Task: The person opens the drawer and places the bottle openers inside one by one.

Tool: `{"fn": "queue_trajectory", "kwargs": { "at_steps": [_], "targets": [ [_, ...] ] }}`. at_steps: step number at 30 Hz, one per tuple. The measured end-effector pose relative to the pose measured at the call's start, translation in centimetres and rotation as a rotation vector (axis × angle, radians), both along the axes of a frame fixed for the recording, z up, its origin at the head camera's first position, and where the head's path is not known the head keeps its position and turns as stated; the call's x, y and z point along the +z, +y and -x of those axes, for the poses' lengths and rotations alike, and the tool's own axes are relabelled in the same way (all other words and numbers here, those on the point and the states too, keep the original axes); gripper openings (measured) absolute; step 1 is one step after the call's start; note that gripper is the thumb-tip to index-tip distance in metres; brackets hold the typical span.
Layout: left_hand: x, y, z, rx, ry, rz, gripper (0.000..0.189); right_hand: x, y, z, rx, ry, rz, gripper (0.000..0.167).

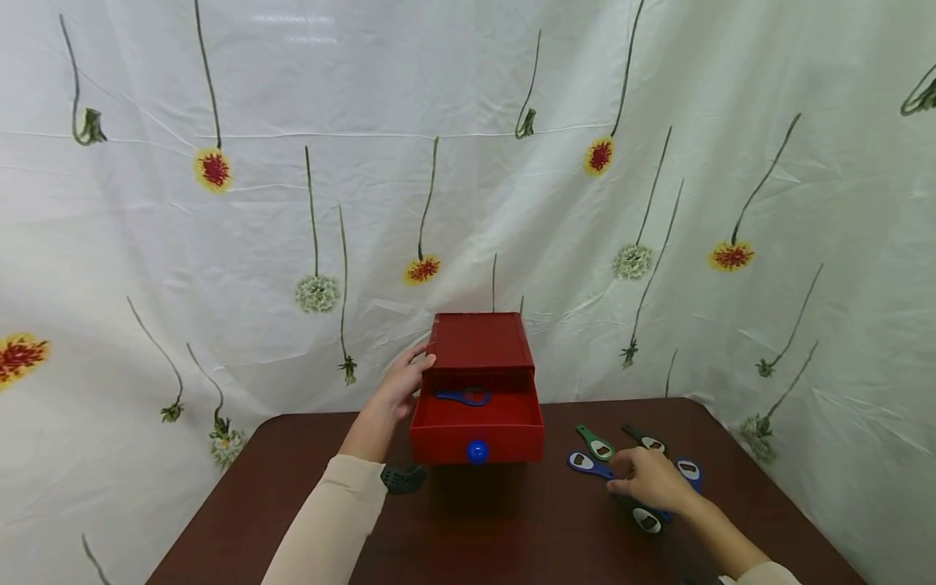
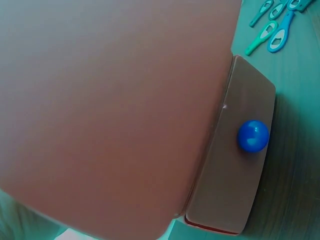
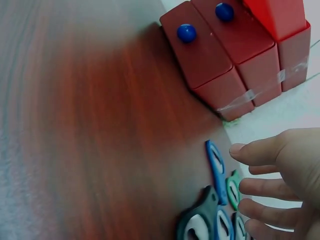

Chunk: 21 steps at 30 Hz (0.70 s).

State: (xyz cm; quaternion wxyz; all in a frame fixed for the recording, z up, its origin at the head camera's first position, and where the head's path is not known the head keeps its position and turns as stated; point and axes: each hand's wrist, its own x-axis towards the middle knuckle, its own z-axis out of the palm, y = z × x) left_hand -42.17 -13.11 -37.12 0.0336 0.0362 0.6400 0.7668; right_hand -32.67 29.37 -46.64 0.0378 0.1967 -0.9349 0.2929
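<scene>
A red drawer cabinet (image 1: 478, 341) has its top drawer (image 1: 442, 439) pulled out. Inside that drawer lies a blue bottle opener (image 1: 452, 396). My left hand (image 1: 395, 392) rests against the cabinet's left side, fingers extended and thumb at its upper edge. To the right, my right hand (image 1: 653, 479) hovers low over a group of bottle openers, its fingers apart and loosely bent with nothing between them. A blue opener (image 1: 589, 465) is closest to its fingertips, a green opener (image 1: 595, 444) just behind. Another blue opener (image 1: 689, 469) and a dark one (image 1: 645, 518) lie around the hand.
Blue round knobs (image 3: 186, 33) mark the lower drawers. The cabinet stands on a dark brown table (image 1: 234, 504), near its back edge. Behind hangs a white flower-print cloth (image 1: 468, 203). A further dark opener (image 1: 651, 443) lies toward the back right.
</scene>
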Motion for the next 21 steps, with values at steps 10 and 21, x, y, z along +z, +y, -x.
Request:
{"fn": "queue_trajectory", "kwargs": {
  "at_steps": [10, 21],
  "targets": [
    [0.1, 0.0, 0.1, 0.006, 0.003, 0.023, 0.055, -2.0, -0.1, -0.2, -0.171, -0.068, -0.040, 0.034],
    [-0.1, 0.2, 0.2, 0.016, -0.003, 0.025, 0.054, -3.1, -0.7, 0.1, -0.235, 0.032, -0.113, 0.019]
  ]
}}
